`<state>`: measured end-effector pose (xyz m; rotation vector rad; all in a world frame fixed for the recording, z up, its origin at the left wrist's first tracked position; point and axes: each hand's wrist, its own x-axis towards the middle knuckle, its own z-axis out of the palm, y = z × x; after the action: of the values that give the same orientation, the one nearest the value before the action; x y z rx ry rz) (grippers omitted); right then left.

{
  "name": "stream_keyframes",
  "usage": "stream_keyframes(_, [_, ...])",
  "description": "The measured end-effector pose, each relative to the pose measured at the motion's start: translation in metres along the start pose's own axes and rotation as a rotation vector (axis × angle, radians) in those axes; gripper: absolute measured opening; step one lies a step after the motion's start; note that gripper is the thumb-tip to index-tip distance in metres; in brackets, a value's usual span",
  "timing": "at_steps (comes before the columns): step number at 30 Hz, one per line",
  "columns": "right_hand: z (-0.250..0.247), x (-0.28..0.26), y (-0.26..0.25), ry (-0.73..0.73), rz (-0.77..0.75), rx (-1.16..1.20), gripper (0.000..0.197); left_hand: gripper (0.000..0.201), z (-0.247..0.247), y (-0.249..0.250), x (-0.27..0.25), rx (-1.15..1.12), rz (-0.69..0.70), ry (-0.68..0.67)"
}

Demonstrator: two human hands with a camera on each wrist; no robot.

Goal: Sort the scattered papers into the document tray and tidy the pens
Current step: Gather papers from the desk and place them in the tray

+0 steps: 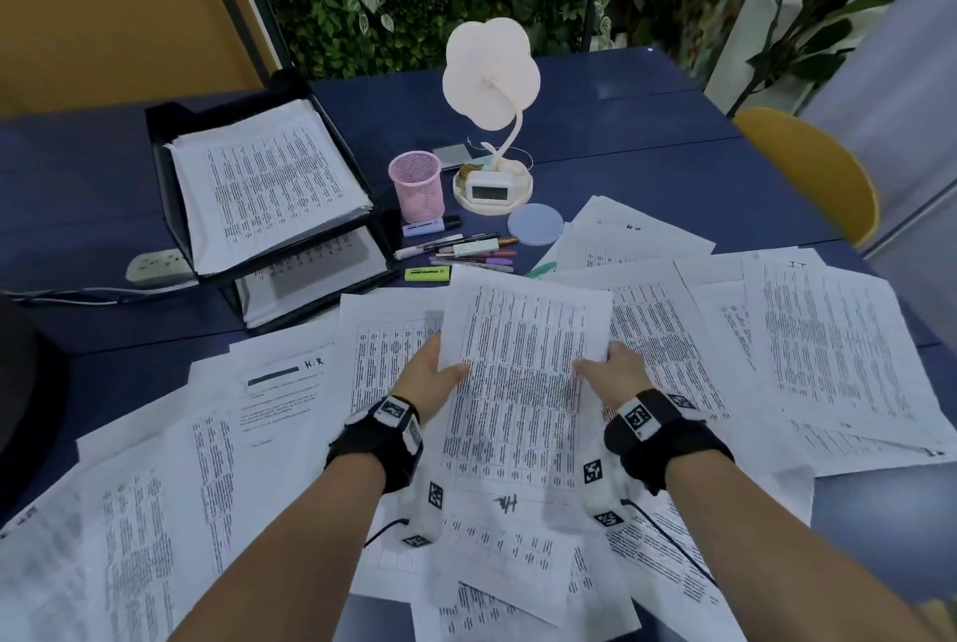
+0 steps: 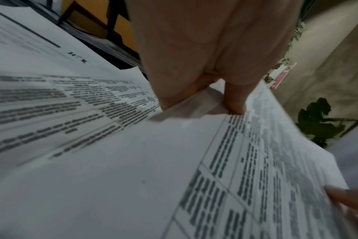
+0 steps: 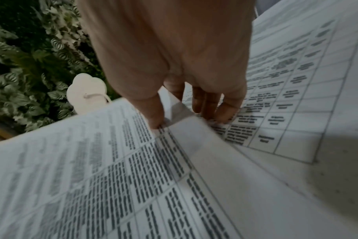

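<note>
Scattered papers [image 1: 839, 356] covered the near table [image 1: 647, 134]; far left stood the black document tray [image 1: 171, 206], already stacked. Mid-table, both hands held one printed sheet [image 1: 518, 372] up: left hand [image 1: 430, 377] and right hand [image 1: 616, 372] pinched its side edges, thumbs on top. Pens [image 1: 461, 250] lay beyond.

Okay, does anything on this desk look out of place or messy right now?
Yes. The pens lie loose on the table beside the pink pen cup rather than in it, and printed sheets sprawl overlapped and askew across the desk. Both hands hold one sheet.
</note>
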<state>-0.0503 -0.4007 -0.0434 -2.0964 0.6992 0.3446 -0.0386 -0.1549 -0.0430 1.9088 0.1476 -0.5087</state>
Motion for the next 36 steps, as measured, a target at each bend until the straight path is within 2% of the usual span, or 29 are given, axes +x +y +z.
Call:
stream_keyframes(2, [-0.004, 0.004, 0.004, 0.01, 0.033, 0.236, 0.056, 0.048, -0.005, 0.004, 0.0, -0.084, 0.034, -0.044])
stream_keyframes(4, [-0.008, 0.005, 0.007, -0.07, 0.099, 0.398, 0.07, 0.048, -0.009, 0.005, 0.003, -0.182, 0.052, -0.086])
stream_keyframes(6, [-0.012, 0.003, 0.007, -0.142, 0.087, 0.405, 0.05, 0.044, -0.008, 0.006, 0.005, -0.149, 0.04, -0.084])
stream_keyframes(8, [-0.014, 0.003, 0.007, -0.111, 0.073, 0.279, 0.035, 0.037, -0.003, 0.006, 0.009, 0.105, 0.01, 0.023])
stream_keyframes(11, [-0.022, -0.001, 0.005, -0.04, 0.143, -0.09, 0.043, 0.044, -0.001, 0.003, 0.014, 0.554, -0.096, 0.182])
stream_keyframes(14, [-0.023, 0.001, 0.011, -0.068, 0.143, -0.247, 0.04, 0.07, 0.004, 0.001, 0.011, 0.767, -0.237, 0.129])
stream_keyframes(16, [-0.022, 0.003, 0.014, -0.099, 0.163, -0.324, 0.044, 0.079, 0.011, 0.0, 0.009, 0.865, -0.241, 0.091])
stream_keyframes(19, [-0.023, 0.003, 0.012, -0.122, 0.168, -0.334, 0.049, 0.071, 0.017, -0.003, 0.011, 0.738, -0.261, 0.062])
stream_keyframes(21, [-0.025, 0.002, 0.009, -0.125, 0.189, -0.311, 0.056, 0.048, 0.016, -0.004, 0.011, 0.599, -0.248, 0.068])
stream_keyframes(23, [-0.025, 0.003, 0.008, -0.137, 0.212, -0.283, 0.054, 0.024, 0.012, -0.004, 0.008, 0.49, -0.188, 0.125])
stream_keyframes(24, [-0.026, 0.001, 0.006, -0.134, 0.21, -0.267, 0.051, 0.019, 0.009, -0.004, 0.006, 0.438, -0.163, 0.153])
stream_keyframes(29, [-0.014, 0.011, 0.0, -0.11, 0.113, -0.028, 0.041, 0.027, -0.01, -0.005, 0.006, 0.157, -0.119, 0.211])
stream_keyframes(32, [-0.002, 0.011, -0.012, -0.144, 0.069, 0.013, 0.043, 0.035, -0.013, -0.001, 0.002, 0.09, -0.14, 0.134])
stream_keyframes(34, [0.006, 0.007, -0.021, -0.203, 0.091, -0.021, 0.047, 0.036, -0.012, 0.0, 0.0, 0.075, -0.112, 0.072])
stream_keyframes(36, [0.011, 0.005, -0.025, -0.232, 0.102, -0.034, 0.051, 0.035, -0.012, -0.003, 0.001, 0.054, -0.058, 0.101])
